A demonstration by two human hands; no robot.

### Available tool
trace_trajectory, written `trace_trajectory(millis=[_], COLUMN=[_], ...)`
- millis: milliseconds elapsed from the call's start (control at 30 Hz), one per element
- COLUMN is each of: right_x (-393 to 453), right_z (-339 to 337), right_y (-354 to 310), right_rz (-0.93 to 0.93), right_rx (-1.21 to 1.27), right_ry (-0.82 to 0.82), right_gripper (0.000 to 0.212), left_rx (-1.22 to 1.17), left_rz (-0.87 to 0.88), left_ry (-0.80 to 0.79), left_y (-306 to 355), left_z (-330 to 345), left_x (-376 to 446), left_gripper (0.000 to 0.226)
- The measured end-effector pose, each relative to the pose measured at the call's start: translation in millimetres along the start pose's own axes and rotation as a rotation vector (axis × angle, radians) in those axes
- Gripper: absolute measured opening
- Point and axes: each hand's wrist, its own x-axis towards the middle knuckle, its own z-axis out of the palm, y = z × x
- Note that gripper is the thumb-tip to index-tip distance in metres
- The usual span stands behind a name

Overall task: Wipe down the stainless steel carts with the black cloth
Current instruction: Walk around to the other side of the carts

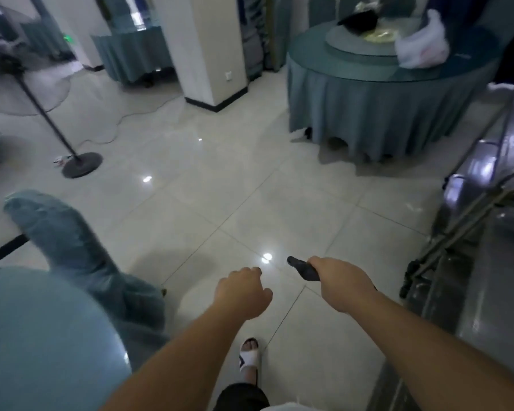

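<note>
**Black cloth in the right hand, steel carts off to the side**

Black cloth (303, 269) sits in the right hand (339, 281), whose grip is closed around it so that only one dark end sticks out on the thumb side; the rest is hidden inside the fist. Just beside it, the left hand (244, 292) hangs over the pale tiled floor (220, 188) with fingers curled loosely inward and nothing in them.

Further out past the right grip stand the stainless steel carts (487, 232), cut off by the frame edge, their rails and shelves blurred; what their trays carry cannot be made out.

Well ahead of both hands is a round tabletop (368, 69) draped in teal cloth, bearing a glass turntable with a dark dish, its contents unclear, and a white plastic bag (422, 46), knotted shut. Below the left wrist, a foot in a white slipper (250, 355) shows.
</note>
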Motion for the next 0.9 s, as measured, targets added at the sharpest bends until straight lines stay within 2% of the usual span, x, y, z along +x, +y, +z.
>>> trace_trajectory(millis=[233,467,733,900], right_x=[94,129,100,90], right_z=[-22,-46,-50,-56], right_y=[56,97,196,261], right_rz=[0.292,0.608,0.922,0.980], right_rx=[0.084,0.449,0.561,0.640], right_ry=[0.005,0.138,0.141,0.126], right_gripper=[0.044,0.017,0.025,0.040], left_rx=[0.066,0.282,0.436,0.521], left_rz=[0.241,0.520,0.808,0.890], left_ry=[-0.091,-0.169,-0.226,-0.246], left_y=[38,112,250,336], left_z=[-49,-95,-100,-104], left_x=[155,265,322,339], left_gripper=[0.063,0.058,0.059,0.058])
